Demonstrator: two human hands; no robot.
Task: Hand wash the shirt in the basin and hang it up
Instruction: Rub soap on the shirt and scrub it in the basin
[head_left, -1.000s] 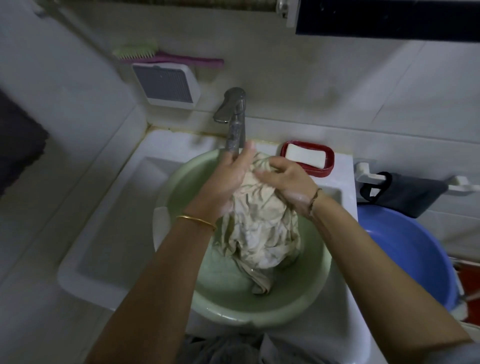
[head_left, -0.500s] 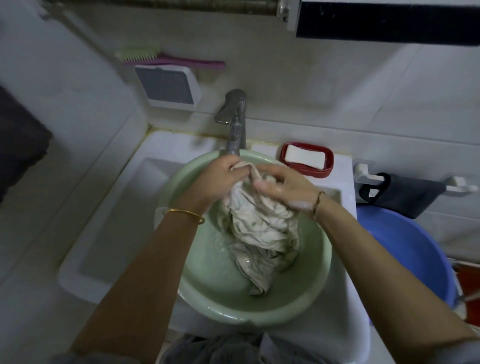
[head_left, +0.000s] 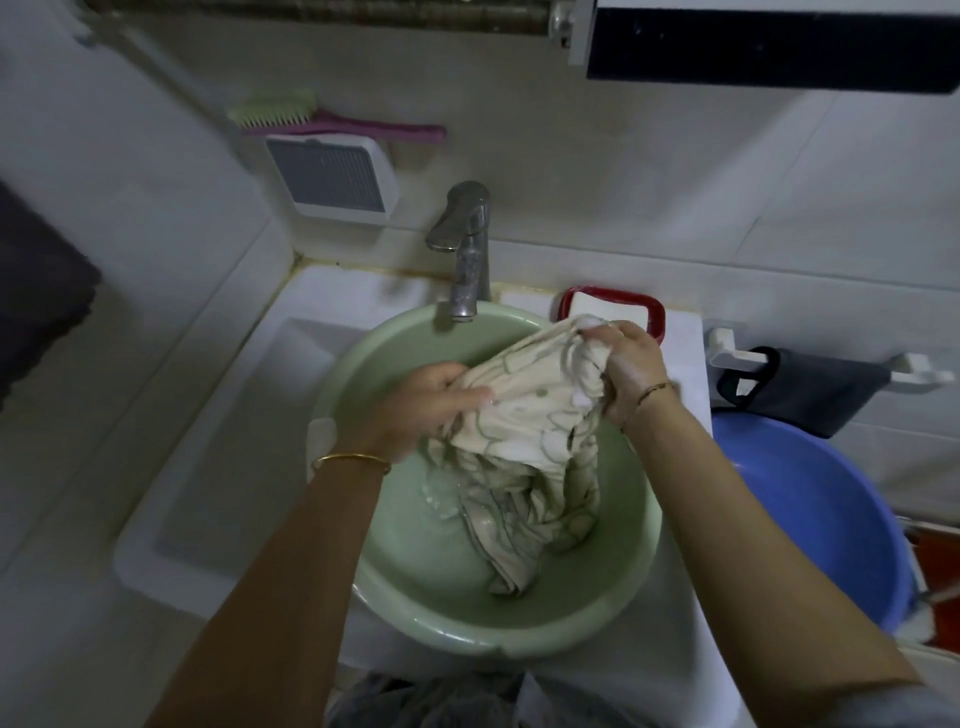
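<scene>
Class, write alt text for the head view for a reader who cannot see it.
Left hand and right hand grip a patterned shirt, its lower end trailing in a green basin below a tap. A red soap dish sits behind.

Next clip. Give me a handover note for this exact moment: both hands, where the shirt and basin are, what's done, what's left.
Left hand grips the shirt at its left side; right hand grips its bunched top, raised near the soap dish.
Shirt looks wet, and its lower end lies in the green basin, which sits in the sink below the tap.
Done: wetting; washing under way.
Left: finish scrubbing, rinse, wring, hang up.
</scene>
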